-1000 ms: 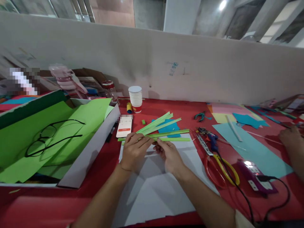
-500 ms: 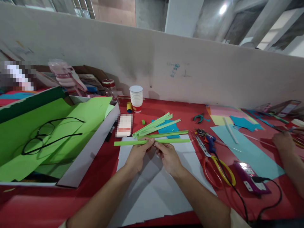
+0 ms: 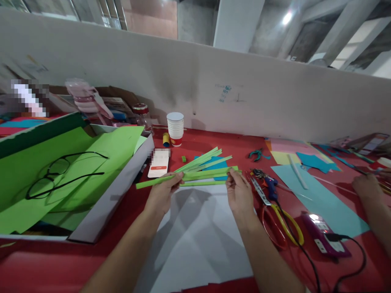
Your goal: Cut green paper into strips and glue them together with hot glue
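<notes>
My left hand (image 3: 163,189) pinches a light green paper strip (image 3: 207,173), whose left end sticks out past my fingers. Near the strip's right end, my right hand (image 3: 240,187) has thumb and fingers closed on it. The strip runs between both hands, slightly raised at the right. Under it, another green strip (image 3: 203,183) lies along the top of a white sheet (image 3: 198,236). Just beyond, a fanned bunch of green strips (image 3: 200,159) rests partly on a blue paper piece (image 3: 224,162).
On the left, a box (image 3: 100,203) holds green sheets and eyeglasses (image 3: 50,179). A phone (image 3: 159,162) and stacked paper cups (image 3: 175,128) stand beyond. To the right are scissors (image 3: 287,228), a glue gun (image 3: 271,187), a corded purple device (image 3: 325,236) and another person's hand (image 3: 368,187).
My hands have moved apart from the strip's middle, the left one leftward and the right one to the right end. The held strip now tilts, with its right end higher.
</notes>
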Action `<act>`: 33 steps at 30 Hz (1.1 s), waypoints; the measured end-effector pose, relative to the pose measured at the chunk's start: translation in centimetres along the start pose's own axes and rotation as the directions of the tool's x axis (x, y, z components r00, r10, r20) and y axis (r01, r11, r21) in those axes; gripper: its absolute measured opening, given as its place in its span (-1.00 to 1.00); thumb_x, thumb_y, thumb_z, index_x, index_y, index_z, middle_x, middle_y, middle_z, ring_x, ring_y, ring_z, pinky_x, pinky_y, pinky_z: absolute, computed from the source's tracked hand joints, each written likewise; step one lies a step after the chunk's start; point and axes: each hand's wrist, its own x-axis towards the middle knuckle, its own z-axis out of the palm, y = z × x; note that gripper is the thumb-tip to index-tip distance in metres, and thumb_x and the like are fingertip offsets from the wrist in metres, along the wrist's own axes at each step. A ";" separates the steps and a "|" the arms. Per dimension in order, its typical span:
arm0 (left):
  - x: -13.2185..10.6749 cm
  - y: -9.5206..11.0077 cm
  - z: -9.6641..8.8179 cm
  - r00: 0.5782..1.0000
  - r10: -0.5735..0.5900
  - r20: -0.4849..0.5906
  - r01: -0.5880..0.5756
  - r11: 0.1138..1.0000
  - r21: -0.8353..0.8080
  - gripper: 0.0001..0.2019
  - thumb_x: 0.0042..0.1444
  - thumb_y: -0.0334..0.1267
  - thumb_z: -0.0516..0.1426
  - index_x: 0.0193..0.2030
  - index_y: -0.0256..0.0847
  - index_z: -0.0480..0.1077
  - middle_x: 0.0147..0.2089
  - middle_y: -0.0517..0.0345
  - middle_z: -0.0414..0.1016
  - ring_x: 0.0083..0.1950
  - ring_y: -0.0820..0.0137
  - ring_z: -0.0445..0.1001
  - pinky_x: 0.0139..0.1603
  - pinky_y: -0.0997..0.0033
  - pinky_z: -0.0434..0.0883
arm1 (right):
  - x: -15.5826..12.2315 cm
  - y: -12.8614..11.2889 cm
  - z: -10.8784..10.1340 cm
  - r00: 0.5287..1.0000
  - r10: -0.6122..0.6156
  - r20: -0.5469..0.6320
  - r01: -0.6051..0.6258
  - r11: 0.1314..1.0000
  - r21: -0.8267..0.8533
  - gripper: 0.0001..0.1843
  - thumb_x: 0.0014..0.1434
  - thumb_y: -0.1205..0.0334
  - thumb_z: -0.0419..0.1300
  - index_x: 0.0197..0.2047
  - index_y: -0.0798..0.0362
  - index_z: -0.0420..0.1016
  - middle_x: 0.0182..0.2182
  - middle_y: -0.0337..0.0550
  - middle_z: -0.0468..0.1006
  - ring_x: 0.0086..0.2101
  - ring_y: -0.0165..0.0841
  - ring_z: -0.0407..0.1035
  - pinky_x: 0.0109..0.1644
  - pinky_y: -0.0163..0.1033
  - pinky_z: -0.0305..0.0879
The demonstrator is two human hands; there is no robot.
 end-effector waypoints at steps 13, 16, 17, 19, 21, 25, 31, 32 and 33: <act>1.8 1.1 -3.2 0.946 0.315 -0.072 -0.189 0.721 0.667 -0.86 -0.27 -0.22 0.25 -0.50 -0.14 0.41 -0.60 0.26 0.34 -0.56 0.43 0.24 -0.53 0.46 0.11 | 3.9 -2.1 -4.4 0.962 -0.075 0.263 0.271 0.130 -0.954 -0.66 -0.05 0.23 0.15 -0.75 0.04 0.13 -0.75 -0.37 0.09 -0.60 -0.47 0.01 -0.49 -0.28 -0.17; 1.6 1.4 -3.6 0.927 0.369 0.061 -0.162 0.249 0.955 -0.97 -0.16 -0.25 0.19 -0.52 -0.08 0.46 -0.54 0.14 0.41 -0.52 0.33 0.28 -0.52 0.42 0.07 | 3.7 -2.2 -4.5 0.960 -0.001 0.280 0.278 -0.122 -0.953 -0.71 0.01 0.21 0.11 -0.69 0.03 0.26 -0.70 -0.29 0.27 -0.56 -0.42 0.16 -0.48 -0.29 -0.11; 1.4 1.5 -3.6 0.926 0.369 0.080 -0.136 0.128 0.982 -0.95 -0.12 -0.26 0.16 -0.50 -0.07 0.47 -0.51 0.11 0.44 -0.50 0.31 0.30 -0.51 0.41 0.06 | 3.6 -2.1 -4.4 0.961 0.031 0.274 0.275 -0.199 -0.941 -0.73 0.04 0.19 0.11 -0.65 0.03 0.32 -0.65 -0.25 0.35 -0.53 -0.39 0.23 -0.47 -0.29 -0.08; 1.1 1.6 -3.7 0.933 0.344 0.105 -0.105 -0.017 0.994 -0.89 -0.06 -0.28 0.12 -0.45 -0.06 0.48 -0.44 0.07 0.48 -0.45 0.27 0.34 -0.51 0.40 0.08 | 3.2 -2.0 -4.1 0.968 0.072 0.241 0.251 -0.285 -0.925 -0.79 0.07 0.16 0.11 -0.54 0.02 0.43 -0.53 -0.16 0.49 -0.45 -0.31 0.35 -0.44 -0.28 0.01; 1.0 1.6 -3.9 0.931 0.326 0.163 -0.132 -0.116 0.984 -0.86 -0.02 -0.29 0.09 -0.42 -0.08 0.49 -0.40 0.04 0.50 -0.38 0.22 0.37 -0.48 0.39 0.14 | 2.8 -2.0 -3.9 0.978 0.077 0.195 0.210 -0.318 -0.925 -0.82 0.08 0.11 0.12 -0.41 -0.01 0.48 -0.41 -0.10 0.56 -0.36 -0.24 0.43 -0.39 -0.26 0.09; 1.5 0.9 -4.4 0.839 0.417 0.350 -0.263 -0.252 0.931 -0.85 -0.01 -0.34 0.09 -0.37 -0.17 0.51 -0.26 -0.05 0.54 -0.20 0.11 0.42 -0.28 0.25 0.30 | 2.5 -2.2 -3.6 0.991 0.036 0.132 0.137 -0.295 -0.945 -0.69 0.09 0.04 0.18 -0.11 -0.03 0.45 -0.29 -0.05 0.59 -0.25 -0.15 0.46 -0.29 -0.19 0.20; 1.3 -1.0 -2.7 0.681 0.403 0.612 -0.629 -0.108 0.770 -0.77 0.14 -0.32 0.02 -0.21 -0.17 0.52 -0.18 -0.01 0.57 -0.12 0.18 0.47 -0.05 0.18 0.39 | 2.2 -1.1 -3.6 0.901 -0.046 0.432 0.403 -0.284 -0.870 -0.72 0.17 0.30 0.12 -0.04 0.03 0.49 -0.15 -0.01 0.55 -0.13 -0.21 0.39 -0.05 -0.18 0.20; 1.0 -1.5 -2.3 0.644 0.373 0.667 -0.691 -0.091 0.718 -0.75 0.17 -0.27 0.02 -0.13 -0.15 0.51 -0.10 0.00 0.57 -0.04 0.19 0.47 0.01 0.16 0.39 | 2.1 -0.9 -3.7 0.867 -0.033 0.498 0.467 -0.297 -0.833 -0.72 0.18 0.31 0.12 -0.05 0.05 0.51 -0.14 0.00 0.54 -0.10 -0.20 0.37 0.01 -0.17 0.18; 0.8 -2.0 -1.9 0.606 0.330 0.724 -0.746 -0.080 0.661 -0.72 0.19 -0.24 0.03 -0.04 -0.12 0.48 0.00 0.01 0.54 0.05 0.19 0.44 0.08 0.14 0.36 | 2.0 -0.6 -3.8 0.837 -0.009 0.547 0.518 -0.311 -0.797 -0.72 0.18 0.31 0.12 -0.05 0.06 0.53 -0.13 0.02 0.54 -0.07 -0.20 0.35 0.05 -0.16 0.15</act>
